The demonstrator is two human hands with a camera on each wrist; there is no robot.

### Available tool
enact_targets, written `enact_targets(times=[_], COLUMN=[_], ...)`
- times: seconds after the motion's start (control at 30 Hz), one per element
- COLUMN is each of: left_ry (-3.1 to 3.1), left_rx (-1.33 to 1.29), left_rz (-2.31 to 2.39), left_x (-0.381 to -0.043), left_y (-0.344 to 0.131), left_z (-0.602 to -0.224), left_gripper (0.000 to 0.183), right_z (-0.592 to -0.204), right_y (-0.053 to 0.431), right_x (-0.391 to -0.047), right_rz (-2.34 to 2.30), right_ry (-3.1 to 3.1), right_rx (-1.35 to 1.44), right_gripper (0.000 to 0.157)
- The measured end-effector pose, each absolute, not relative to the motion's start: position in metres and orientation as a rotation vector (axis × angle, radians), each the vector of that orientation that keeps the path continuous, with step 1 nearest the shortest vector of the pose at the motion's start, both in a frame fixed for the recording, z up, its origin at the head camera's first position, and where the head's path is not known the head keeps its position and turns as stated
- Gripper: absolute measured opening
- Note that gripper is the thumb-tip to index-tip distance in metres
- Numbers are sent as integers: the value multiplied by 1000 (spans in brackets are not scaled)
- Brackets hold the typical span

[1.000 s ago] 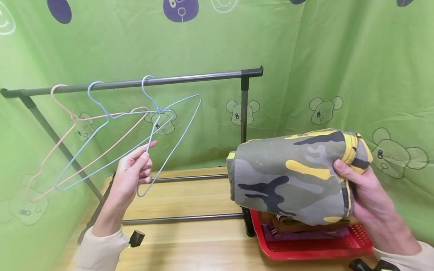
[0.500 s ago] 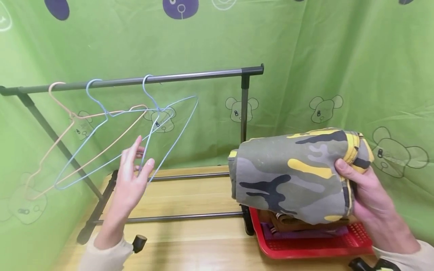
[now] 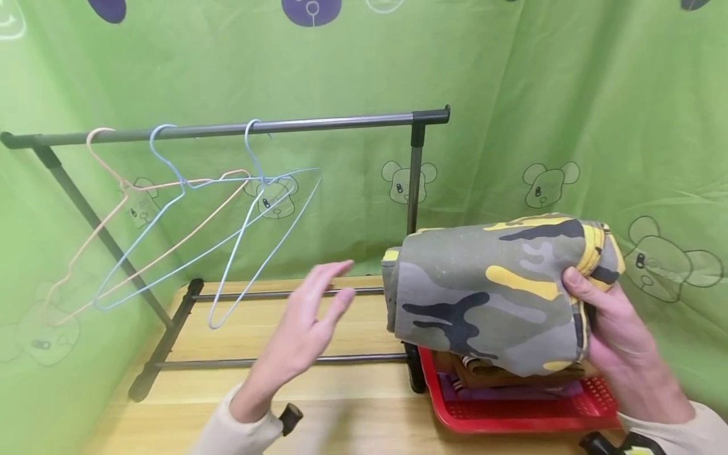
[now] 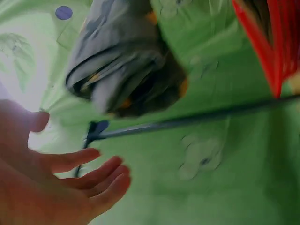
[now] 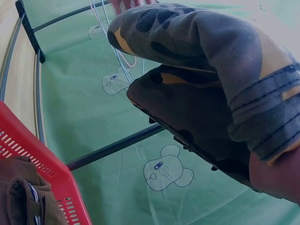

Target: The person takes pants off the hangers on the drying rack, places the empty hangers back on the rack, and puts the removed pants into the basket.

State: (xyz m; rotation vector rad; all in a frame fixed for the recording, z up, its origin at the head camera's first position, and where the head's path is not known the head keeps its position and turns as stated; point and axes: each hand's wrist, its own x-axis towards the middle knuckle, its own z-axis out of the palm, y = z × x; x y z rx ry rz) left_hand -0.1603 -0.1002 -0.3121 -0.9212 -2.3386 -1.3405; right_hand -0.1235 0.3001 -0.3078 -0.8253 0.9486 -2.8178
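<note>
My right hand (image 3: 620,328) grips a folded camouflage garment (image 3: 472,297) in grey, black and yellow by its right end, thumb on top. The garment's layered fold shows in the left wrist view, and its waistband-like stitched edge (image 5: 267,103) in the right wrist view. My left hand (image 3: 304,322) is empty, fingers spread, in the air between the nearest blue hanger (image 3: 239,240) and the garment's left end. That hanger hangs from the rack's bar (image 3: 341,122), apart from the hand. Another blue hanger (image 3: 136,234) and a pink hanger (image 3: 85,253) hang farther left.
The rack's right post (image 3: 414,189) stands just behind the garment. Below the garment, a red basket (image 3: 495,424) holds brown folded clothing (image 5: 28,192) and a purple piece (image 3: 512,390). Lower rack rails (image 3: 364,359) cross the wooden surface (image 3: 330,411). A green curtain (image 3: 512,76) surrounds everything.
My left hand has let go of the nearest blue hanger and moved right towards the garment. The hanger has swung slightly. My right hand still holds the garment in nearly the same place.
</note>
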Motion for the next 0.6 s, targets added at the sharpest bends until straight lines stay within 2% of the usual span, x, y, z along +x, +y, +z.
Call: enact_targets(times=[0.17, 0.27, 0.37, 0.43, 0.6], left_ry=[-2373, -2210, -2032, -1950, -1850], left_rx=[-1212, -1292, -1233, -1161, -1017], left_rz=[-1921, -2322, -2636, -2757, -2911], left_x=[-179, -186, -189, -189, -190], left_y=[-69, -55, -45, -40, -32], left_z=[-322, -324, -324, -324, -323], left_gripper=[53, 72, 95, 102, 94], right_z=[-306, -306, -308, -308, -310], right_y=[298, 296, 295, 294, 296], right_x=[-122, -123, -122, -122, -123], right_rz=[-2820, -2808, -2799, -2802, -2781], right_ry=[925, 914, 943, 978, 1175], right_rx=[-832, -820, -807, -801, -789], right_gripper=[39, 38, 37, 36, 33])
